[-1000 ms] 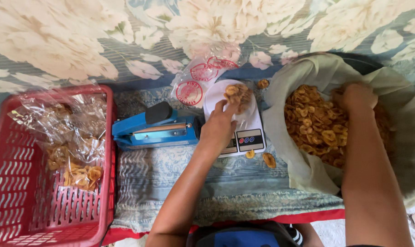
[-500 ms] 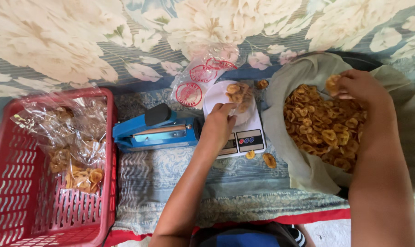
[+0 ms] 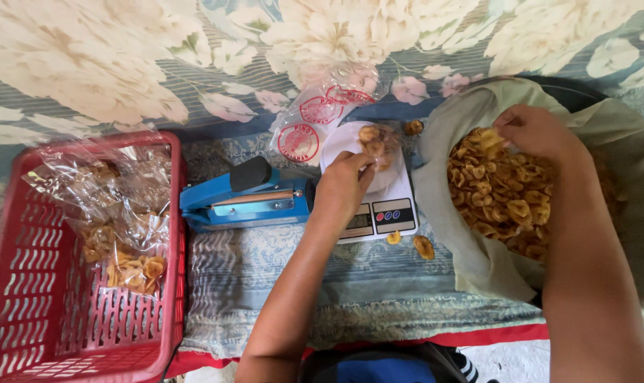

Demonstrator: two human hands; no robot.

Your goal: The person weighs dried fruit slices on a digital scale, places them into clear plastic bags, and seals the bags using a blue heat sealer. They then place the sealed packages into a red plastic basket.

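Observation:
My left hand rests on the white digital kitchen scale, its fingers pinching the edge of a clear plastic bag with a few banana chips inside. My right hand is over the big pile of golden banana chips in a cloth-lined container, its fingers closed on a few chips at the pile's far edge.
A blue impulse sealer lies left of the scale. A red plastic basket at the left holds filled clear bags of chips. Empty bags with red round prints lie behind the scale. Two loose chips lie on the patterned cloth.
My right hand has risen from the pile's right side to its far left edge with chips in its fingers. The left hand stays at the bag on the scale.

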